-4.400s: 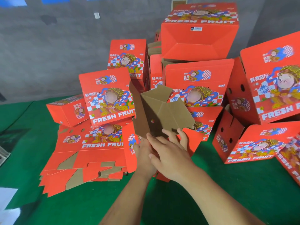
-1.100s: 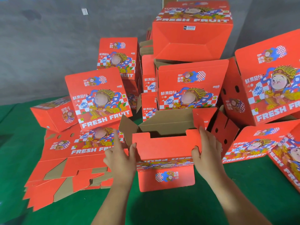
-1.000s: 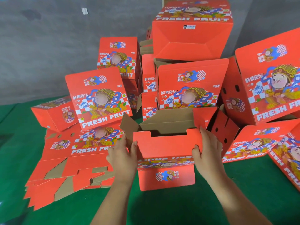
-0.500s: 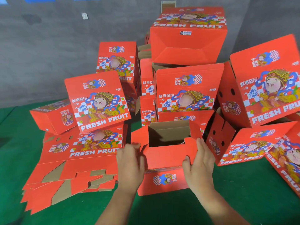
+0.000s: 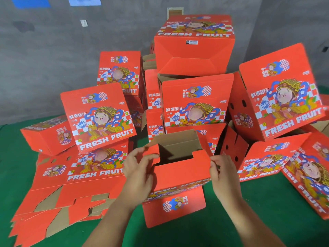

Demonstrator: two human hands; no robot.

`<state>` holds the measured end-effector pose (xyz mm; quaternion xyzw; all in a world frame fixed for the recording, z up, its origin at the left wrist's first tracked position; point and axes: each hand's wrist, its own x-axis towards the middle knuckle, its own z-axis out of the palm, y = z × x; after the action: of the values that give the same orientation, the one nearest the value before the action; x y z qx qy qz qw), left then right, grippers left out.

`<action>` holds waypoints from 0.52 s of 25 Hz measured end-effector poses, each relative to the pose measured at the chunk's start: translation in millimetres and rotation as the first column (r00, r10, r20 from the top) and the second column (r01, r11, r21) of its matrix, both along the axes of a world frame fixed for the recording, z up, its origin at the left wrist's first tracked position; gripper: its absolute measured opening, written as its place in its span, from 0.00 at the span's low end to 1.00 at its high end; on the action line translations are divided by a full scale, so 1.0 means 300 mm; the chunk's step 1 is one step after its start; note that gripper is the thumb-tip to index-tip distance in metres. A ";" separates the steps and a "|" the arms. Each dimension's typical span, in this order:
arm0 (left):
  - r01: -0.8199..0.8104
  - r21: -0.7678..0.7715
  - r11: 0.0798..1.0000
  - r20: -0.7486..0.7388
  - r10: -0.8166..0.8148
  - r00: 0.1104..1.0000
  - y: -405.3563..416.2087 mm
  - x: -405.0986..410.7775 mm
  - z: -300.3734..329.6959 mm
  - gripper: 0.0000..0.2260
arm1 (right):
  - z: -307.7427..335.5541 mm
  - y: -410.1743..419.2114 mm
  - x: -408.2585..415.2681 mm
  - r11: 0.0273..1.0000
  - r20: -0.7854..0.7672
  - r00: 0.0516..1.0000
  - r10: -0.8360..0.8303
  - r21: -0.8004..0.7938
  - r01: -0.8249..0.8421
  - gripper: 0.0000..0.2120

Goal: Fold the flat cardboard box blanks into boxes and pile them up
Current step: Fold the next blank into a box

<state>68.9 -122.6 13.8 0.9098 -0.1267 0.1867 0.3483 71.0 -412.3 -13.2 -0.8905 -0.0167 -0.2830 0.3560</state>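
A half-formed red fruit box (image 5: 179, 173) stands in front of me with its brown inside showing through the open top. My left hand (image 5: 138, 172) pinches the red side flap at its left top corner. My right hand (image 5: 222, 172) grips the right end of the near notched flap. A printed flap hangs down from the box's near side. A stack of flat red blanks (image 5: 58, 189) lies on the green surface to the left. A pile of folded boxes (image 5: 194, 68) rises behind.
Folded boxes lean at the left (image 5: 97, 116) and right (image 5: 283, 98), with more lying on their sides at the right (image 5: 267, 163). Green covering (image 5: 267, 211) spreads under everything. A grey wall (image 5: 44, 59) stands behind the pile.
The box's top opening has narrowed as both hands moved inward along the near flap. The left side flap has come up and inward under my left hand.
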 end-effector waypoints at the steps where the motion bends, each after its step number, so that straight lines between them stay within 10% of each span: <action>1: 0.007 -0.008 1.000 -0.085 -0.008 0.996 0.000 -0.002 0.014 0.24 | -0.009 0.006 -0.008 1.000 0.015 1.000 -0.002 -0.002 0.002 0.07; 5: 0.013 0.187 0.982 -0.314 0.047 0.948 0.035 0.060 0.063 0.29 | -0.044 0.032 -0.024 0.998 0.033 0.999 -0.017 -0.059 0.019 0.11; 13: -0.346 0.289 0.893 -0.094 0.386 0.918 -0.040 0.113 0.039 0.41 | -0.039 0.091 -0.023 0.987 0.015 1.000 -0.024 -0.156 0.026 0.22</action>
<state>102.9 -134.5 25.6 0.9671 0.0496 0.1618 0.1898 64.0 -385.1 -24.9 -0.9139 -0.0302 -0.2912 0.2812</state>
